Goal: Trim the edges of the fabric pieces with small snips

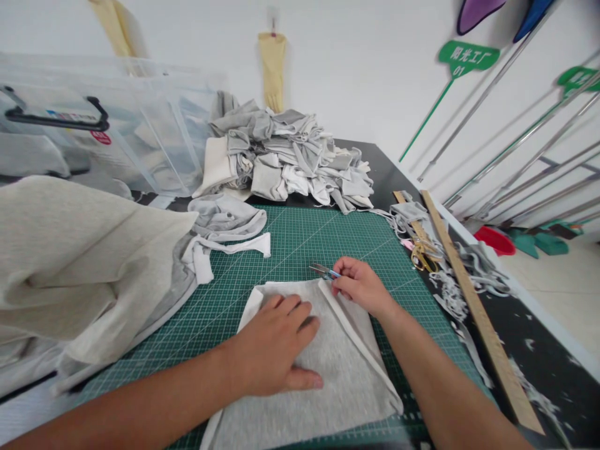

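A grey fabric piece (328,375) lies flat on the green cutting mat (304,244), with a folded white edge running down its right side. My left hand (274,347) presses flat on the fabric, fingers spread. My right hand (360,286) holds small blue-handled snips (323,270) at the fabric's top right corner, their blades pointing left along the top edge.
A heap of grey and white fabric pieces (285,156) sits at the mat's far edge. Cream cloth (79,269) is piled at left, clear plastic bins (107,119) behind it. A wooden ruler (478,306), gold scissors (422,255) and fabric scraps lie at right.
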The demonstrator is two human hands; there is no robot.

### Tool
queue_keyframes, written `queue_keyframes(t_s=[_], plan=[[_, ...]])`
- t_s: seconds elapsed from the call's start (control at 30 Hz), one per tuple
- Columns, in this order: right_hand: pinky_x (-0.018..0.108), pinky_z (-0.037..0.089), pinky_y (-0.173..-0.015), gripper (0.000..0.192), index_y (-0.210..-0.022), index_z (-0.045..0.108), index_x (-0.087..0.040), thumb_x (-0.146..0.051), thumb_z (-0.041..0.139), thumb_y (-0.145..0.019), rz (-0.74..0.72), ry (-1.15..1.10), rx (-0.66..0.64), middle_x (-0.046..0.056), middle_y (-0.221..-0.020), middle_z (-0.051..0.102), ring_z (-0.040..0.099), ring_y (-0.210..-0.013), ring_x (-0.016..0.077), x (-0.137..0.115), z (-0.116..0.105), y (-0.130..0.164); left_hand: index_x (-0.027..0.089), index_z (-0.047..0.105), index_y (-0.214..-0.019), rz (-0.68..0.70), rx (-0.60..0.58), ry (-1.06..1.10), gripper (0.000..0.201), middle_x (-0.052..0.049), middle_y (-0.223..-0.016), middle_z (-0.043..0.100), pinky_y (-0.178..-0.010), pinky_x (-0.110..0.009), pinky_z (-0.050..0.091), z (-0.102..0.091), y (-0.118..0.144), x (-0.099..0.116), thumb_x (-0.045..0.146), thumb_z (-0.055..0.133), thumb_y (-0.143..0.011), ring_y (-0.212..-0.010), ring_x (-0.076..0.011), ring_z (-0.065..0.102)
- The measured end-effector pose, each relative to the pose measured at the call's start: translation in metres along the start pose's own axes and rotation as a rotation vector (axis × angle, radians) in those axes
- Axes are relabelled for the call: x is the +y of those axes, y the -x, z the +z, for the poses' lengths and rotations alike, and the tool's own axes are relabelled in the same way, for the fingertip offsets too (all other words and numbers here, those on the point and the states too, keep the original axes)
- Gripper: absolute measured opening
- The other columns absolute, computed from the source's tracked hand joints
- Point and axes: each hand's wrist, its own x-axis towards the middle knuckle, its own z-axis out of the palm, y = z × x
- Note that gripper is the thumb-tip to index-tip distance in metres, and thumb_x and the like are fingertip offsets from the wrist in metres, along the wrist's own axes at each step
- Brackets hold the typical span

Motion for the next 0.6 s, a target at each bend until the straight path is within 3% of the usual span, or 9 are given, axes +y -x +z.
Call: queue_keyframes(t_s=[0.1, 0.2, 0.37, 0.6], plan=[[0.022, 0.033, -0.047, 0.01, -0.071, 0.05, -0.021, -0.024, 0.059, -0.075, -0.048, 0.096, -0.001, -0.005, -0.054, 0.057, 0.045, -0.045, 0.0088, 0.0, 0.0, 0.002, 0.018, 0.049, -0.128, 0.103, 0.013, 0.043, 0.07, -0.013, -0.126, 0.05, -0.108, -0.052, 0.021, 0.001, -0.001, -0.003, 0.07, 0.043, -0.082, -0.125, -0.033, 0.037], [0.024, 0.035, -0.052, 0.026, -0.069, 0.05, -0.021, -0.04, 0.049, -0.087, -0.122, 0.229, 0.05, -0.004, -0.053, 0.052, 0.046, -0.051, 0.0109, 0.0, 0.005, 0.003, 0.02, 0.046, -0.132, 0.153, 0.022, 0.064, 0.07, -0.014, -0.137, 0.042, -0.111, -0.055, 0.013, 0.006, -0.001, -0.007, 0.07, 0.041, -0.083, -0.135, -0.0356, 0.024], [0.026, 0.03, -0.055, 0.039, -0.06, 0.046, -0.02, -0.044, 0.042, -0.091, -0.21, 0.623, 0.122, -0.002, -0.056, 0.051, 0.045, -0.055, 0.0115, -0.001, 0.014, 0.005, 0.022, 0.039, -0.137, 0.107, 0.0, 0.057, 0.076, -0.017, -0.15, 0.023, -0.108, -0.06, 0.014, 0.01, 0.002, -0.004, 0.072, 0.043, -0.081, -0.138, -0.0409, 0.017], [0.026, 0.028, -0.054, 0.039, -0.06, 0.049, -0.02, -0.045, 0.045, -0.089, -0.181, 0.716, 0.086, -0.002, -0.056, 0.054, 0.048, -0.055, 0.0114, -0.001, 0.007, 0.008, 0.02, 0.038, -0.139, 0.146, -0.048, 0.057, 0.081, -0.015, -0.148, 0.03, -0.107, -0.058, 0.021, 0.006, 0.008, 0.007, 0.073, 0.044, -0.078, -0.135, -0.0416, 0.022]])
